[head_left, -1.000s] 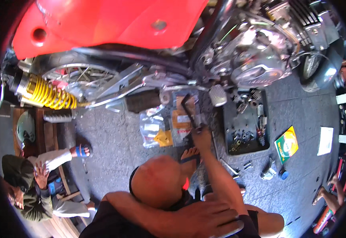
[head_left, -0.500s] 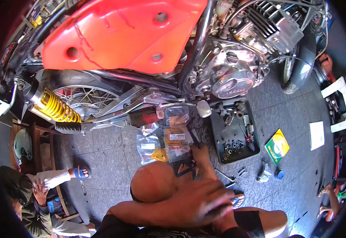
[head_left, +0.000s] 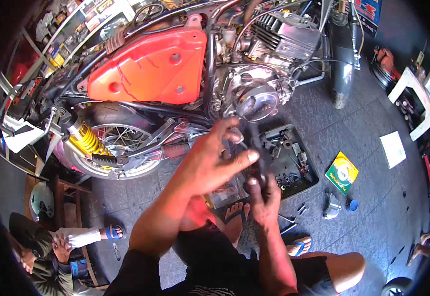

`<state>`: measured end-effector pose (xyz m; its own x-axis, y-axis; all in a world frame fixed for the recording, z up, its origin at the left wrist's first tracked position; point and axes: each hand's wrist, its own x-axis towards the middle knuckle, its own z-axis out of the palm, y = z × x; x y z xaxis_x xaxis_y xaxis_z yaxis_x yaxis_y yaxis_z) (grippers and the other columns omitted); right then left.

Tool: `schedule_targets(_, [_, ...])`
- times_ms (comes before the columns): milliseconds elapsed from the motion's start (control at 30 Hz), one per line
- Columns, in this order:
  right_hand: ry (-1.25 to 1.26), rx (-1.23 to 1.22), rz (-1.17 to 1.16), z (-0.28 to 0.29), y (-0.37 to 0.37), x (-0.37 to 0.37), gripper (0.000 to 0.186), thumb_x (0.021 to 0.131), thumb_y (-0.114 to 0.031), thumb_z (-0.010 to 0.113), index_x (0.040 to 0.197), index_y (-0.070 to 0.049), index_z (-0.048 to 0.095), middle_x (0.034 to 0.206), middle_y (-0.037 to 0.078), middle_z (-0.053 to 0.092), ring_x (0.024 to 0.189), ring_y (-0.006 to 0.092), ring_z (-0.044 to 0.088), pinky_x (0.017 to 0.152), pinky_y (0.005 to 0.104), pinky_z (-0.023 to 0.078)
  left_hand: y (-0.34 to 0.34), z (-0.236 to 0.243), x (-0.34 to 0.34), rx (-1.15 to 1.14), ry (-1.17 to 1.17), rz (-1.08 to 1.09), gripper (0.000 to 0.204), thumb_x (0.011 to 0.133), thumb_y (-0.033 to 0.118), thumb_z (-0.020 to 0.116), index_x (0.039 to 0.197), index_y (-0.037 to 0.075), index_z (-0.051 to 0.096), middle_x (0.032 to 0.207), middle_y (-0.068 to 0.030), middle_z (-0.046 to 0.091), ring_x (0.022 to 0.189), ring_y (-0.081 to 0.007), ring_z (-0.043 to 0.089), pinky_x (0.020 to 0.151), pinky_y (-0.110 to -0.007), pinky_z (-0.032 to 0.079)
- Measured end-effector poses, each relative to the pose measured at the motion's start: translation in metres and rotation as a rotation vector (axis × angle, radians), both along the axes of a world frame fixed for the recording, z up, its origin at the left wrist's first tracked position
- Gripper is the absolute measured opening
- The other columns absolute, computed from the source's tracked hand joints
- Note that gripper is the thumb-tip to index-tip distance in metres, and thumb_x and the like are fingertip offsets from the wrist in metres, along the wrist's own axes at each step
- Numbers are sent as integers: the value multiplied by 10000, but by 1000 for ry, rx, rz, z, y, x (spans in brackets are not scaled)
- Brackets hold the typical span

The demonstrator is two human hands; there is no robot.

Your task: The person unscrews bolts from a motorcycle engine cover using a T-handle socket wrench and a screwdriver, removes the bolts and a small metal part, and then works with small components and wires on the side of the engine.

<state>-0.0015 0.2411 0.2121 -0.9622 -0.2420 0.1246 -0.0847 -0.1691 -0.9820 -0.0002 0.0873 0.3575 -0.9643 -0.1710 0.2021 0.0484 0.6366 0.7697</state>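
My left hand [head_left: 214, 160] is raised before the motorcycle's lower frame, empty, with thumb and fingers apart. Just right of it, my right hand [head_left: 265, 200] pinches a long, narrow dark thing [head_left: 260, 160] between thumb and fingers. That thing stands nearly upright in the picture and is blurred, so its kind is unclear. Behind it lies a black tray [head_left: 299, 190] of metal engine parts, partly covered by my hand. Clear plastic packets [head_left: 227, 195] on the floor are mostly hidden beneath my hands. Above is the engine's round silver cover [head_left: 258, 104].
The motorcycle's red side panel [head_left: 148, 69] and yellow shock spring [head_left: 87, 140] are at the upper left. Right of the tray lie a yellow-green packet [head_left: 342, 172], a metal part [head_left: 332, 206], a blue cap [head_left: 353, 204] and a white sheet [head_left: 393, 149]. A person [head_left: 42, 246] sits at left.
My right hand has lifted the narrow dark thing from beside the floor packets. My left hand has moved up and forward from near my body. The view has shifted, showing more of the motorcycle.
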Motion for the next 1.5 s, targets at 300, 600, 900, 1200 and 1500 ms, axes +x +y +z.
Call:
schedule_targets(300, [-75, -325, 89, -6, -32, -23, 285, 944, -95, 642, 1202, 15, 593, 900, 85, 641, 833, 198, 641, 789, 301, 515, -17, 2, -16, 288, 135, 55, 141, 1020, 158, 544, 1041, 20, 562, 854, -83, 684, 544, -79, 580, 482, -228, 487])
schedule_targets(600, [-728, -722, 329, -25, -65, -74, 324, 1049, -268, 467, 1176, 9, 578, 1053, 120, 653, 963, 204, 647, 824, 355, 528, -37, -11, 0, 282, 399, 3, 52, 1004, 71, 544, 1000, 28, 573, 925, -76, 697, 629, -78, 615, 564, -228, 494])
schedule_targets(900, [-633, -718, 287, -35, -93, -101, 308, 1034, -172, 508, 1174, 90, 591, 1055, 155, 674, 886, 211, 664, 776, 333, 562, -47, -30, 15, 159, 371, -196, 214, 905, -78, 596, 1110, -23, 629, 980, -89, 689, 797, -114, 666, 748, -255, 555])
schedule_targets(1200, [-597, -441, 63, -23, -106, -117, 368, 953, -280, 672, 989, 86, 656, 821, 82, 655, 670, 164, 631, 582, 298, 567, -70, -28, -18, 635, 396, 252, 179, 1015, 205, 561, 1021, 28, 590, 952, -142, 707, 651, -166, 689, 574, -290, 599])
schedule_targets(1500, [-646, -527, 57, -31, -111, -120, 335, 966, -256, 651, 987, 78, 628, 855, 116, 668, 649, 186, 651, 586, 309, 592, -77, -27, -43, 676, 398, 266, 204, 987, 212, 615, 1043, 15, 618, 907, -149, 713, 613, -170, 679, 540, -293, 591])
